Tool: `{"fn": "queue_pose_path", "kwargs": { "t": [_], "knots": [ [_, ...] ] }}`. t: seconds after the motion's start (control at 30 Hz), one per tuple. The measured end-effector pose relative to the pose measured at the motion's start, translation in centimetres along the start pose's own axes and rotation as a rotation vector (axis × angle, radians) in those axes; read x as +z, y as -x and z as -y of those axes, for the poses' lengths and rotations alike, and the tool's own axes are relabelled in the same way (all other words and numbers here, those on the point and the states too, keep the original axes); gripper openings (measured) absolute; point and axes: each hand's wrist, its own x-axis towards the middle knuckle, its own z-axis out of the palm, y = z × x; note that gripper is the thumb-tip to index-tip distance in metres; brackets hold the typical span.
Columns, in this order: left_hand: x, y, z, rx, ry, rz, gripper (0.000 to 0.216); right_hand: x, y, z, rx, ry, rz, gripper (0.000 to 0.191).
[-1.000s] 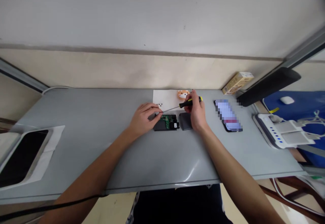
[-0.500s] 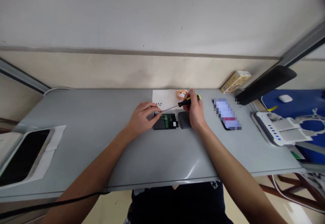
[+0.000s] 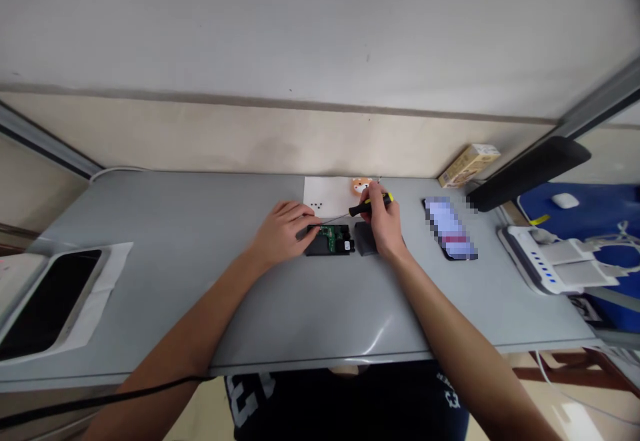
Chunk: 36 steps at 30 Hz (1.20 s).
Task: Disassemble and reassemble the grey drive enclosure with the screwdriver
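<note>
Black device (image 3: 319, 248), on the tabletop (image 3: 320, 308) between the hands — opened, green circuit board (image 3: 330, 234) bared but still in its casing, small dark pieces (image 3: 319, 207) loose on white paper (image 3: 327, 191); work seemingly partway. Right hand (image 3: 383, 224): wrapped around a screwdriver (image 3: 359, 210). Left hand (image 3: 285, 233): fingers bent at the screwdriver's tip, by the device's far edge — any pinch cannot be told.
</note>
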Motion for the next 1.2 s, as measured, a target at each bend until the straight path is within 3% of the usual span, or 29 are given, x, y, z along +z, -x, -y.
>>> {"fn": "queue_pose_path", "kwargs": {
  "t": [0.23, 0.43, 0.67, 0.83, 1.2],
  "knots": [
    [-0.6, 0.0, 0.6, -0.121, -0.007, 0.107, 0.027, 0.1, 0.3, -0.4, -0.106, 0.125, 0.046, 0.051],
    [-0.3, 0.3, 1.0, -0.107, 0.036, 0.197, 0.029, 0.3, 0.5, -0.8, -0.108, 0.153, 0.065, 0.047],
    [0.2, 0.2, 0.4, -0.107, 0.037, 0.195, 0.029, 0.4, 0.6, -0.7, -0.134, 0.164, 0.062, 0.047],
    [0.5, 0.2, 0.6, -0.098, 0.054, 0.183, 0.029, 1.0, 0.8, 0.1, -0.238, 0.173, 0.131, 0.043],
    [0.7, 0.3, 1.1, -0.084, 0.096, 0.16, 0.03, 5.0, -1.2, 1.9, -0.331, 0.16, 0.346, 0.039]
  ]
}}
